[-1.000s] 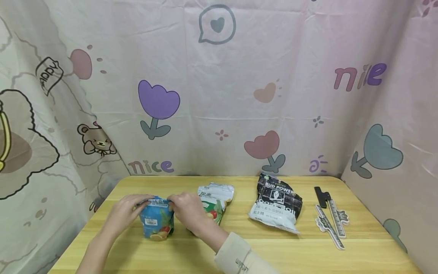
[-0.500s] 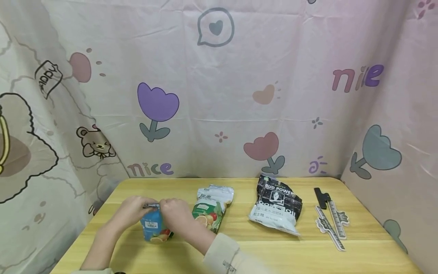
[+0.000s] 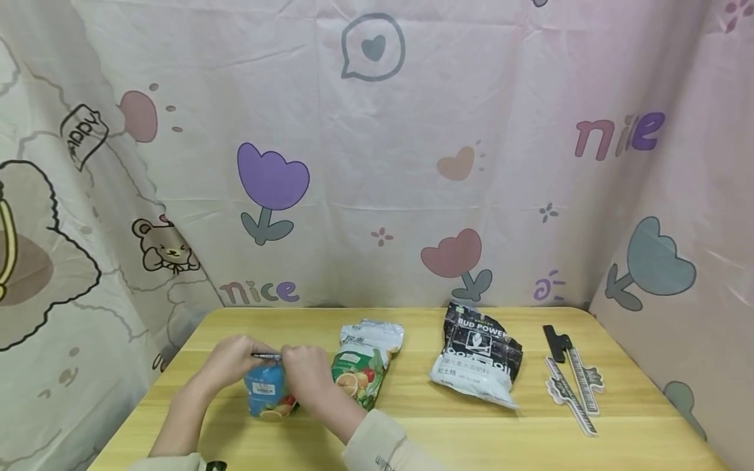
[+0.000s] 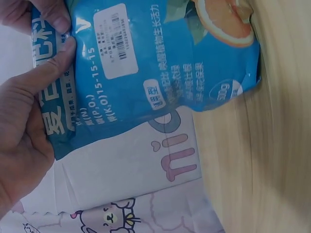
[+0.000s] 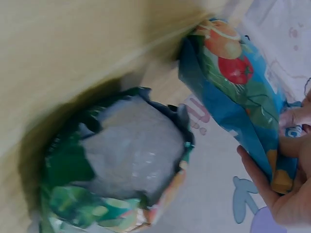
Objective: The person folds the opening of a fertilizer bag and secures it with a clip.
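Note:
A blue fertilizer bag (image 3: 263, 390) stands upright on the table's left side, with pictures of fruit near its bottom. Its top edge lies folded over, seen nearly edge-on in the head view. My left hand (image 3: 232, 363) pinches that top at its left end. At the other end my right hand (image 3: 307, 374) grips it and covers part of the bag's front. Up close in the left wrist view, the left thumb (image 4: 60, 56) presses the printed top strip of the bag (image 4: 131, 63). The right wrist view shows the bag's side with the right hand (image 5: 286, 194) round its top corner.
Just right of the hands lies a green and white bag (image 3: 359, 366), whose bottom faces the right wrist camera. Farther right rests a black and white bag (image 3: 476, 356). A black clip (image 3: 555, 343) and two ruler-like strips (image 3: 583, 379) lie near the table's right edge.
The bag's top, upright with its print showing a second ago, has been folded down. Both hands have come closer together and turned over the edge, the right one shifting left.

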Tool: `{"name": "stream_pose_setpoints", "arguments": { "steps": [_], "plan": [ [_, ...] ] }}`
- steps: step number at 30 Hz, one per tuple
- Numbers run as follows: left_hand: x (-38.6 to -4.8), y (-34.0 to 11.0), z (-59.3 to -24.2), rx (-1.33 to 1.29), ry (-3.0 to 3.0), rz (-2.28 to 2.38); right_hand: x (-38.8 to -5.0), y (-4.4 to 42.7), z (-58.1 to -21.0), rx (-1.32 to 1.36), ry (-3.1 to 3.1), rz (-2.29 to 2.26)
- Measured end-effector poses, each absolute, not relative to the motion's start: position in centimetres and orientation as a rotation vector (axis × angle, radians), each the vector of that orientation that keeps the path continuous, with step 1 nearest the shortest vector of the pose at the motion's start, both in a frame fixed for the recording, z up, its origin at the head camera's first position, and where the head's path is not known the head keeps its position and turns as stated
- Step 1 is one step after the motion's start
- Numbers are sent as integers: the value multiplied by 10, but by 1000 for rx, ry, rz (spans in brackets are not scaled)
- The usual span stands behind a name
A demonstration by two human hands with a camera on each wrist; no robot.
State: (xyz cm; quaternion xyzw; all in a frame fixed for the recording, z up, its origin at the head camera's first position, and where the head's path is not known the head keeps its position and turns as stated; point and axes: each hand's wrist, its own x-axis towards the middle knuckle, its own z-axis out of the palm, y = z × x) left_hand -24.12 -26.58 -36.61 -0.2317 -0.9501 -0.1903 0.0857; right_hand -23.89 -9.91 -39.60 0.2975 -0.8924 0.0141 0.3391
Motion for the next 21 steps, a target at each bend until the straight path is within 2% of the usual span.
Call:
{"name": "stream_pose_setpoints", "arguments": {
  "steps": [13, 21],
  "plan": [
    [-240, -265, -373, -676, -2757, -564, -241, -97, -403, 782, -2286, 99],
    [-238, -274, -372, -718, -2737, -676, -239, -93, -398, 880, -2300, 99]
  ]
}}
